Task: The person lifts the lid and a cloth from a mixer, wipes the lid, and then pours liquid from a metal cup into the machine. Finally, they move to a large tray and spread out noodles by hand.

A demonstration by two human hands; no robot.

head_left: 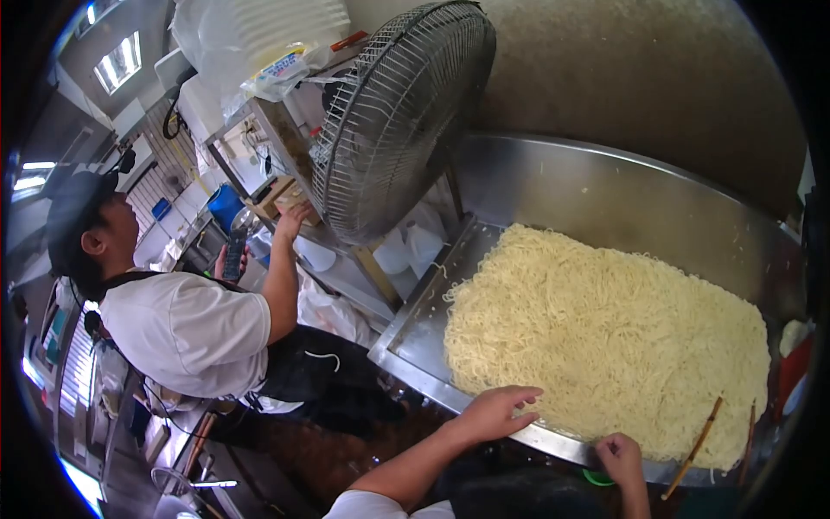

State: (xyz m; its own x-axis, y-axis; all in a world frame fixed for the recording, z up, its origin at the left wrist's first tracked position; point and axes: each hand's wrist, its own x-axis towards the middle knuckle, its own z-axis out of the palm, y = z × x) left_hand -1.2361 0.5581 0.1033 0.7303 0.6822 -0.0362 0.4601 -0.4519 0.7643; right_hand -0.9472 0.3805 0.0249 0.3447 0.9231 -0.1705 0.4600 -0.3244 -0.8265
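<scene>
Two bare hands at the steel tray's [622,182] near rim: left hand [500,415] with fingers parted, right hand [619,458] curled, any pinch unclear. Noodles [605,329] lie heaped inside, sticks [697,441] at one corner; beyond, a caged fan [406,121].

Tray [425,322] beneath noodles [605,337]: hidden | bag label [284,62]: illegible | wearer's left sleeve [370,505]: cut off, bottom edge

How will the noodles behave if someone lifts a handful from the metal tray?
The noodles will probably droop, since their thin strands lie curved. They may come up tangled, as they form one matted heap. A few strands could fall away, like those scattered on the tray.
</scene>
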